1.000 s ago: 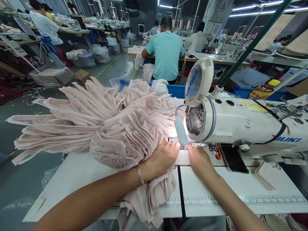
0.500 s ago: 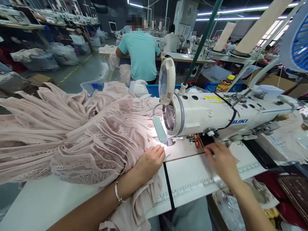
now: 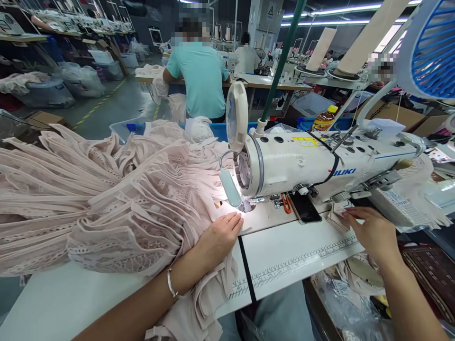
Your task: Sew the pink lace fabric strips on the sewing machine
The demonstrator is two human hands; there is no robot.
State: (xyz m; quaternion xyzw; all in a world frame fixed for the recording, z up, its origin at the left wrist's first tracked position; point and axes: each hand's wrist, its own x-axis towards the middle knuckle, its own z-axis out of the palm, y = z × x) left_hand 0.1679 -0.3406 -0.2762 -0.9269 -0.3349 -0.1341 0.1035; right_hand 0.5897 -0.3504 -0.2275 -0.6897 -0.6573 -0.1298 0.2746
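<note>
My left hand (image 3: pixel 219 237) lies beside the needle area of a white sewing machine (image 3: pixel 284 163), its fingers pressed together on the edge of beige fabric (image 3: pixel 222 210). A large heap of beige lace garments (image 3: pixel 131 218) spreads left of that hand, and more fabric hangs below its wrist. Over on the right, my right hand (image 3: pixel 377 234) pinches the edge of a small stack of beige fabric pieces (image 3: pixel 337 218) on the machine bed. Between the hands lie orange-handled snips (image 3: pixel 286 203) and a black phone (image 3: pixel 306 207).
A round magnifier (image 3: pixel 237 116) and a small lamp (image 3: pixel 230 188) stick out at the machine's head. Thread cones (image 3: pixel 322 49) and a blue fan (image 3: pixel 433 52) stand at the right. A person in a turquoise shirt (image 3: pixel 199 78) sits ahead. An open box (image 3: pixel 341 303) sits below the table edge.
My right hand has moved right, from beside the phone to the small fabric pieces; a dark thing seen at its fingers earlier no longer shows there. My left hand stays on the fabric.
</note>
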